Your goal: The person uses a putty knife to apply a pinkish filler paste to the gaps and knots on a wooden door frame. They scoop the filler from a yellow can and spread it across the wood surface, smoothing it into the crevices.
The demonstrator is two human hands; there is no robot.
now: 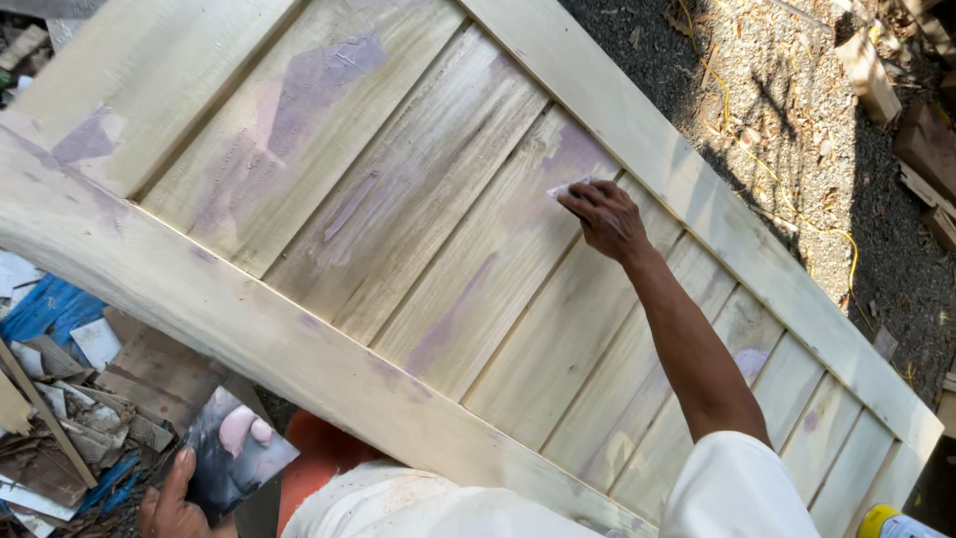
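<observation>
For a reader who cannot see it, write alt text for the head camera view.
A person's right hand presses a small pale scraper against a pale wooden panelled door patched with purplish filler. Their left hand holds a dark board carrying pink filler, above scattered debris.

Views: one, worn on the head
Facing: steeply downward and forward over the person's own arms
Nearness: close; pale wooden door panel [418,229] fills most of the frame, running diagonally
Frame edges: gravel ground [797,130] upper right, scrap pile [70,418] lower left
Shared overlap: not applicable, single view
</observation>
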